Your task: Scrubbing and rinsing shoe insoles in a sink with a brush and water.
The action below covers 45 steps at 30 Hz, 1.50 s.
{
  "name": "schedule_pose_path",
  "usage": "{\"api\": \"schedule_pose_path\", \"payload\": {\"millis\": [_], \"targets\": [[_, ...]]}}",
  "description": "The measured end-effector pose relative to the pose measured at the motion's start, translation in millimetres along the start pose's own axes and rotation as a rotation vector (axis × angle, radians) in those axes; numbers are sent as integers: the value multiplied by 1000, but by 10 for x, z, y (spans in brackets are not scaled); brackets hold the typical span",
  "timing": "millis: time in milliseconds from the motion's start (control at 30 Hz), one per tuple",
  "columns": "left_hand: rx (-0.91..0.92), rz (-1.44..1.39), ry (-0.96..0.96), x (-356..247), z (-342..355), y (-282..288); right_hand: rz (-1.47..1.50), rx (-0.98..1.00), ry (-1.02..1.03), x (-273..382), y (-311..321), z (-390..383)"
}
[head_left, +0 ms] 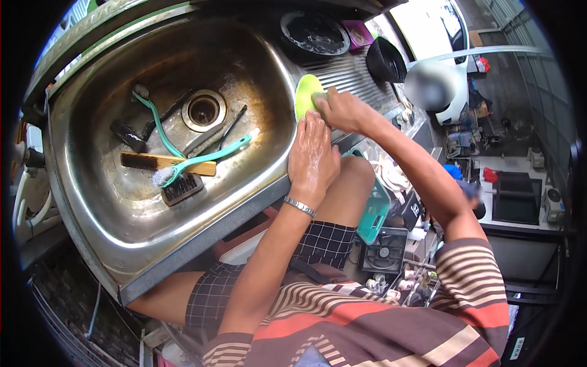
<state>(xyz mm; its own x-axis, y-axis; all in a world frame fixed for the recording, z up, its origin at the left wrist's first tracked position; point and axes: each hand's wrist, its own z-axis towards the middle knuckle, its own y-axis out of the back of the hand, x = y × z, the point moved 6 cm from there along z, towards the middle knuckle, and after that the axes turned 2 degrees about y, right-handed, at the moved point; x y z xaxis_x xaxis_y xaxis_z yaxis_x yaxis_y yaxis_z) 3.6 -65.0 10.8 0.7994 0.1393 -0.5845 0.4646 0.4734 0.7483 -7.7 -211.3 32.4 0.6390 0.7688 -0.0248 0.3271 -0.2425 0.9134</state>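
A lime-green flat oval piece [308, 95] is held up at the sink's right rim; I cannot make out exactly what it is. My right hand [344, 111] is closed on its right side, the thumb pressed against its face. My left hand [313, 153], wet and with a metal bracelet at the wrist, has its fingers together over the lower end of the piece, close beside the right hand. Left of both hands is the steel sink basin [244, 55]. In it lie two turquoise-handled brushes [160, 125], a wooden brush [199, 166] and a dark-bristled brush head [182, 189].
Near the brushes is the round drain [203, 111]. A black basin with suds [315, 35], a pink container [358, 34] and a black bowl [386, 60] stand on the ribbed drainboard [342, 76]. A turquoise basket [374, 214] sits beside my knee. Another person [469, 192] is further right.
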Motion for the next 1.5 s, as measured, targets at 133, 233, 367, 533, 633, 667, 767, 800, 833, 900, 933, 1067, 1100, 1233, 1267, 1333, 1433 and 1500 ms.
{"api": "schedule_pose_path", "payload": {"millis": [133, 233, 367, 533, 633, 667, 767, 800, 833, 900, 933, 1067, 1100, 1233, 1267, 1333, 1433, 1500], "targets": [[77, -34, -2, 64, -16, 32, -170, -238, 123, 62, 61, 368], [88, 60, 31, 82, -97, -33, 5, -177, 1, 275, -31, -50], [282, -48, 3, -61, -41, -14, -376, -26, 179, 206, 121, 327], [-68, -22, 26, 38, -85, 23, 16, 60, -84, 443, 18, 75], [131, -105, 42, 24, 55, 72, -411, -101, 155, 406, 145, 399], [245, -75, 31, 14, 17, 56, -460, -114, 164, 395, 73, 365], [57, 5, 57, 154, -113, -61, -4, 63, -23, 635, 27, 130], [-59, 23, 45, 50, -43, -11, -42, -9, -41, 404, -9, 190], [-21, 1, 54, 43, -45, -13, -164, -22, 40, 456, 22, 242], [89, -16, 32, 5, 43, 8, -528, -57, 212, 425, 49, 413], [184, -5, 38, 50, 59, -13, -412, -98, 180, 485, 139, 524], [-36, -14, 58, 110, -79, -56, -291, 17, 180, 667, 48, 381], [41, -38, 67, 99, -70, -58, -284, 26, 193, 681, 42, 332], [164, -49, 45, 23, 26, -60, -324, -60, 75, 400, 72, 486], [167, -54, 38, -5, -39, -120, -325, -59, 66, 334, -4, 376], [-216, -39, 43, 176, -153, 14, -85, 24, -25, 794, 20, 142], [-7, -101, 35, 2, -21, -5, -390, 196, 88, 617, 131, 305], [123, -110, 33, 56, 26, -95, -413, 151, 27, 566, 152, 431]]}}
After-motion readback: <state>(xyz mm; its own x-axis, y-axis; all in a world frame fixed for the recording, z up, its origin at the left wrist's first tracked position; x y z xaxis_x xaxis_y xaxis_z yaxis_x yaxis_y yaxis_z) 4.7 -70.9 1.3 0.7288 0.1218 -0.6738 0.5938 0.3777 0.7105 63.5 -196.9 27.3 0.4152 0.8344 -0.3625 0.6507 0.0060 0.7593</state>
